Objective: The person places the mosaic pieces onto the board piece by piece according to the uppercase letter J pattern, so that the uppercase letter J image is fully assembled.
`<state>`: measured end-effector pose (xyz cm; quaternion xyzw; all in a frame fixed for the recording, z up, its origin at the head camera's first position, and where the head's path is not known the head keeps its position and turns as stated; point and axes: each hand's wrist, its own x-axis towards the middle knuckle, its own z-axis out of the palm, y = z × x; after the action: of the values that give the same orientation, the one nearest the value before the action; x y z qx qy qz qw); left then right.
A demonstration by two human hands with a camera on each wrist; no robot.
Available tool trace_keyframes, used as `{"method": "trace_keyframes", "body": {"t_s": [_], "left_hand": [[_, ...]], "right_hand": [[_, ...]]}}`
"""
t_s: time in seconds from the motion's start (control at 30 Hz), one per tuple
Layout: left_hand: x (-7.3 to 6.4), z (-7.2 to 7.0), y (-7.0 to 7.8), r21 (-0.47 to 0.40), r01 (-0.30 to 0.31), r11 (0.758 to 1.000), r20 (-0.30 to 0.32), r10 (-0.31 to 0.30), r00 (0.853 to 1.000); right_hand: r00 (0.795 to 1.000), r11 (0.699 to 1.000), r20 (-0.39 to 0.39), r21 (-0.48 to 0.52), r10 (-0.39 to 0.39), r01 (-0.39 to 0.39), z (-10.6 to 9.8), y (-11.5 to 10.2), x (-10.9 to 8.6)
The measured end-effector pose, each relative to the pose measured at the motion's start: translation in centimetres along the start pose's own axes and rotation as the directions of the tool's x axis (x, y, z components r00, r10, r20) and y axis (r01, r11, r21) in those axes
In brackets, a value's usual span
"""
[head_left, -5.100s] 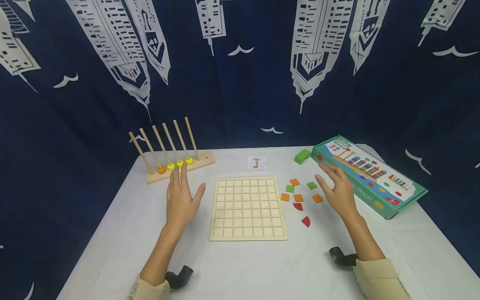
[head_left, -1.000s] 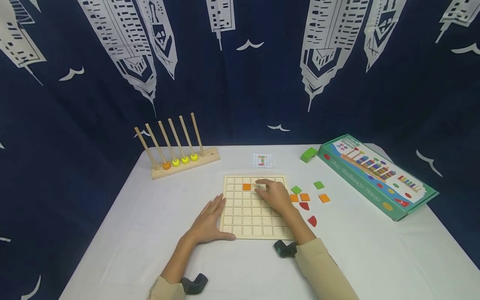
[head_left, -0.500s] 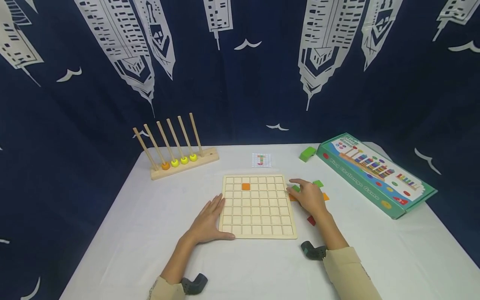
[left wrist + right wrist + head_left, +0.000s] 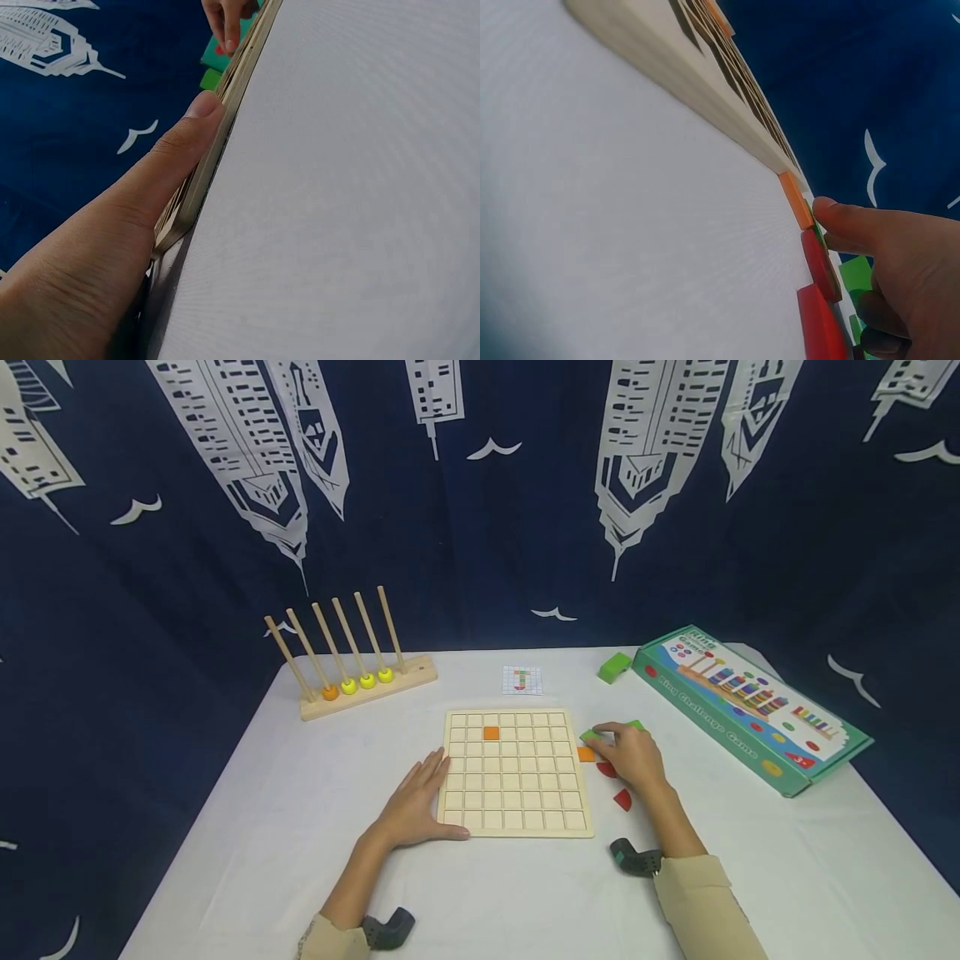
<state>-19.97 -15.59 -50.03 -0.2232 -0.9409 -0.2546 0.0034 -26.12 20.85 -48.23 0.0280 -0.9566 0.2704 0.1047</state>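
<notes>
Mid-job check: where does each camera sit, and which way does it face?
Head: on the head, facing forward and down at the board; left hand, right hand and forearms show.
Left wrist: on that wrist, looking along the board's edge; left hand near, right hand beyond.
Right wrist: on that wrist, looking toward red pieces; right hand shows.
Wrist views share board, curtain, right hand.

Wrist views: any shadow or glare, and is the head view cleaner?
Yes; head view: fairly even light, no strong glare, board and orange square readable; left wrist: faint banding on the white cloth, a thin shadow along the board's edge; right wrist: lower left corner darkened, underside of the right hand in shadow.
</notes>
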Motion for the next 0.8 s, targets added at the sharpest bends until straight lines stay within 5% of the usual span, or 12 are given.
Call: {"method": "trace_keyframes", "body": {"t_s": [0.8], "left_hand": [[-0.09, -0.06, -0.03, -0.009, -0.004, 1.000, -0.002, 0.004, 1.000]], "right_hand": [[0.999, 0.999, 0.006, -0.016, -0.040, 0.040, -0.30, 0.63, 0.49]]}}
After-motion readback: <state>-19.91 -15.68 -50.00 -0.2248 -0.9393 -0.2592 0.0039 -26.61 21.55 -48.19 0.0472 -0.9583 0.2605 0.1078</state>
